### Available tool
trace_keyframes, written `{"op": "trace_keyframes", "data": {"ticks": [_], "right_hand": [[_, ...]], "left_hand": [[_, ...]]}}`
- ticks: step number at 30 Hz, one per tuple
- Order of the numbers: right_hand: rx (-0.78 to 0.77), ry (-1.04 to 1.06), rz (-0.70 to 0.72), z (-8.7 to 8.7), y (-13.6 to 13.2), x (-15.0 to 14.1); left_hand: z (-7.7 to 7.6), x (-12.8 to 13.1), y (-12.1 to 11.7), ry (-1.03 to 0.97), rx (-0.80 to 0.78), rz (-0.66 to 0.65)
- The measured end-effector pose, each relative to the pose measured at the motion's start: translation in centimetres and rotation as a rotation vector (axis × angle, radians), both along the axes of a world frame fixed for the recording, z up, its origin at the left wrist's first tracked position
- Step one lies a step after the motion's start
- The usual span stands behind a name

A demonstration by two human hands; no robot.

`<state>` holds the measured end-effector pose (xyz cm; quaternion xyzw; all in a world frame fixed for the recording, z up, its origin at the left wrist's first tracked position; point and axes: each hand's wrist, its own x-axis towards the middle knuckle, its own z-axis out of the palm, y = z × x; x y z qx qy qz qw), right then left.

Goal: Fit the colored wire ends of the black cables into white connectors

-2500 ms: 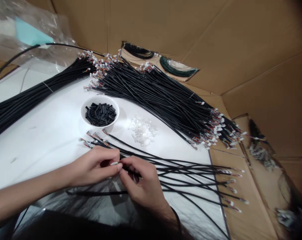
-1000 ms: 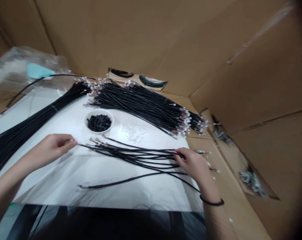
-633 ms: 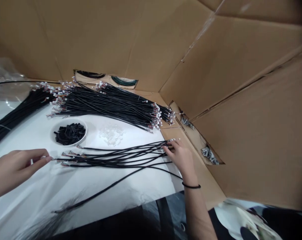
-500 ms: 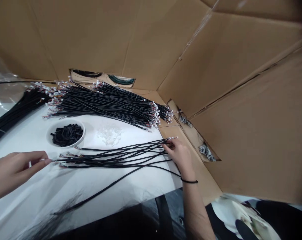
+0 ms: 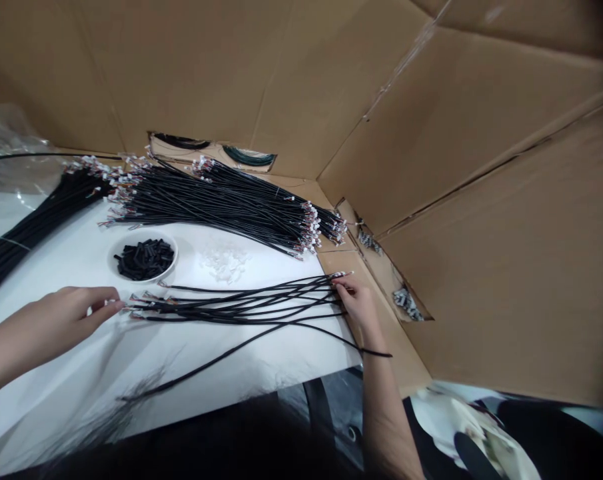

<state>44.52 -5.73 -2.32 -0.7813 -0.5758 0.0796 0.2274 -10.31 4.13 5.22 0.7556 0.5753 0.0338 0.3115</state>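
White sheet (image 5: 81,380) on a cardboard-lined work surface: loose black connector cables (image 5: 241,310) lie across its near part, their right ends pinched in the right hand (image 5: 356,303), their left ends just beside the left hand (image 5: 76,310), fingers narrowly curled, grip unclear. Farther off: white bowl (image 5: 146,279) of black sleeves (image 5: 144,259), clear plastic connector pieces (image 5: 224,262), and a large fanned cable bundle (image 5: 231,213) against the cardboard wall (image 5: 181,87).
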Motion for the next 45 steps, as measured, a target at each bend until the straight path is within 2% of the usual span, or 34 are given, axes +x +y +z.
{"op": "trace_keyframes", "data": {"ticks": [3,7,10,13,17,20,23,28,32,36,42,45], "right_hand": [[0.065,-0.061,0.007,0.3,-0.2,-0.8],[0.182,-0.134,0.037,1.0,-0.3,-3.7],[0.164,-0.111,0.232,1.8,-0.2,-7.3],[0.103,-0.078,0.458,2.6,0.1,-11.2],[0.032,-0.051,0.659,2.8,0.7,-14.9],[0.007,-0.045,0.741,2.3,1.0,-16.5],[0.029,-0.036,0.756,1.5,1.4,-17.3],[0.056,-0.033,0.805,0.9,2.0,-17.9],[0.051,-0.027,0.882,1.0,2.4,-18.2],[0.045,-0.007,0.939,1.2,2.8,-19.0],[0.035,0.022,0.992,1.1,3.6,-21.1],[0.047,0.033,1.008,1.6,3.7,-21.4]], "left_hand": [[0.6,0.6,-0.6,0.103,-0.057,-0.065],[1.4,1.3,-1.8,0.098,-0.023,-0.020],[0.9,1.4,-2.3,0.080,0.002,-0.022],[-0.3,1.0,-2.2,0.080,-0.002,-0.025],[-1.3,0.2,-2.2,0.097,0.002,0.015],[-0.9,-0.3,-3.0,0.132,0.019,0.082],[-0.1,-0.5,-4.3,0.132,0.035,0.130],[0.8,0.1,-5.9,0.059,-0.027,0.091],[1.3,1.1,-5.7,-0.020,0.016,-0.007],[1.5,2.8,-5.2,-0.084,0.087,-0.239],[0.9,6.6,-5.1,-0.091,0.137,-0.561],[0.2,7.8,-4.9,-0.091,0.178,-0.609]]}}
